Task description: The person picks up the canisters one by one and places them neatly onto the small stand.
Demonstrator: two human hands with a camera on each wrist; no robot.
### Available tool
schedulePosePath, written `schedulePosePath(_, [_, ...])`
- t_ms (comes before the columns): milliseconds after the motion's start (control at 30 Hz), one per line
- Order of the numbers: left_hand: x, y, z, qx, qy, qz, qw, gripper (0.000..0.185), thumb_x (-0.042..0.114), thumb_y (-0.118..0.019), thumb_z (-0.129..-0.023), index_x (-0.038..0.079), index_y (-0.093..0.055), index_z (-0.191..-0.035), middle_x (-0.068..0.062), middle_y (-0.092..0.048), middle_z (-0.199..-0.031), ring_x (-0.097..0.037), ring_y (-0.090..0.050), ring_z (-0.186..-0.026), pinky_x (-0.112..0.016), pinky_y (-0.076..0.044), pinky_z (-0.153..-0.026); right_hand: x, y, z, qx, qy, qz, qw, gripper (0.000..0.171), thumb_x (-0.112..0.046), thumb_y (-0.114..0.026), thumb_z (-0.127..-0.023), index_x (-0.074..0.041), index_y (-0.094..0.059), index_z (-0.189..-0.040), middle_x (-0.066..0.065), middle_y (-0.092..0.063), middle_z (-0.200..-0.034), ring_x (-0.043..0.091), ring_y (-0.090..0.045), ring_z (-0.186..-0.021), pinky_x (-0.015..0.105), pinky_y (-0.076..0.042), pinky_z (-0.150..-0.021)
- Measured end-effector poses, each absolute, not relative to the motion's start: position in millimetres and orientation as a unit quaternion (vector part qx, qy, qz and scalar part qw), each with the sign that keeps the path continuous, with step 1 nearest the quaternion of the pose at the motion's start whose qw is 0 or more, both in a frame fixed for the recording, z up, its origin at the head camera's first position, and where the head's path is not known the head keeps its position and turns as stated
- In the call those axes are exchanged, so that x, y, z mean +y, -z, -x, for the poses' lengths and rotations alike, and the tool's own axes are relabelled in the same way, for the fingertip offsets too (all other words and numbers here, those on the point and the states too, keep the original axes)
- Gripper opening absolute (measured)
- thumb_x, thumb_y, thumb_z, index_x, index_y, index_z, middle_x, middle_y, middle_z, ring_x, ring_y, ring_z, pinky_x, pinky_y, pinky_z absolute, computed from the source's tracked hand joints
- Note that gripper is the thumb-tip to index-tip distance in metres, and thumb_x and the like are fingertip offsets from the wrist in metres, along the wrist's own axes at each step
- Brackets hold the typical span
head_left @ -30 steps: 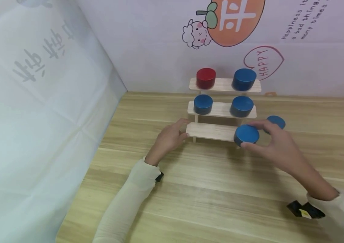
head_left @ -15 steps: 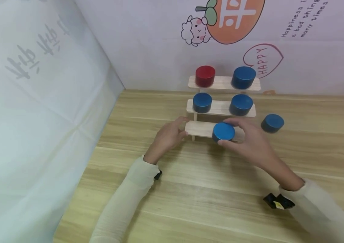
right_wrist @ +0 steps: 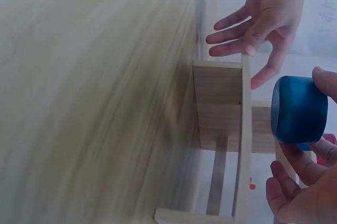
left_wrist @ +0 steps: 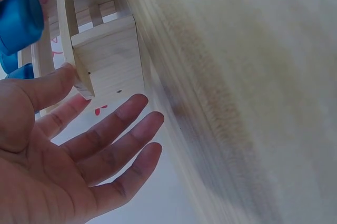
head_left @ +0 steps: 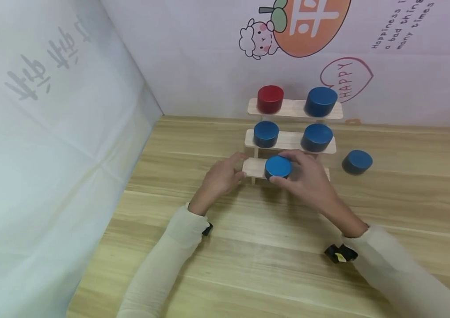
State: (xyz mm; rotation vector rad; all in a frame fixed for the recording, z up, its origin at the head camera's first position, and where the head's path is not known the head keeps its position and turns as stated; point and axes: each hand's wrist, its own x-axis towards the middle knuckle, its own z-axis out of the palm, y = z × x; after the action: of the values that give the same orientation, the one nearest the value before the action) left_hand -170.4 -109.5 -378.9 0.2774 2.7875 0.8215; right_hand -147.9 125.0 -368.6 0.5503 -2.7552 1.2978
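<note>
A small three-step wooden shelf [head_left: 288,141] stands on the table against the back wall. My right hand [head_left: 302,176] grips a blue cylinder [head_left: 278,167] [right_wrist: 298,109] over the left part of the lowest step [head_left: 253,168]. My left hand [head_left: 221,179] [left_wrist: 68,145] is open, thumb tip touching the left end of that step [left_wrist: 79,61], fingers straight. The top step carries a red cylinder [head_left: 270,99] and a blue one [head_left: 320,101]. Two blue cylinders [head_left: 266,134] [head_left: 316,137] sit on the middle step.
Another blue cylinder [head_left: 356,161] lies on the wooden table [head_left: 249,247] to the right of the shelf. White sheet walls close the left side [head_left: 50,154] and back, the back one with cartoon stickers [head_left: 300,26].
My right hand has carried the blue cylinder leftward from the right end of the lowest step to its left part. The left hand has stayed at the step's left end.
</note>
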Motion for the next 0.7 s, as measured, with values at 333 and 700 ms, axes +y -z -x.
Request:
schedulePosePath(333, [-109, 381, 170, 0.949, -0.283, -0.099, 0.101, 0.049, 0.022, -0.064, -0.1, 0.023, -0.048, -0.147, -0.007, -0.071, -0.104, -0.016, -0.06, -0.069, -0.027, -0.044, -0.051, 109, 375, 155, -0.887, -0.432, -0.162, 0.026, 0.066, -0.029, -0.083, -0.084, -0.004, -0.053, -0.138, 0.018, -0.056, -0.136, 0.037, -0.046, -0.13, 0.061, -0.033, -0.106])
schedulePosePath(700, [-110, 382, 168, 0.95, -0.278, -0.106, 0.093, 0.049, 0.023, -0.063, -0.101, 0.021, -0.047, -0.147, -0.006, -0.071, -0.1, -0.016, -0.057, -0.066, -0.028, -0.041, -0.052, 94, 386, 159, -0.9, -0.406, -0.155, 0.042, 0.069, -0.032, -0.082, -0.085, -0.003, -0.052, -0.14, 0.019, -0.054, -0.138, 0.041, -0.045, -0.129, 0.06, -0.037, -0.104])
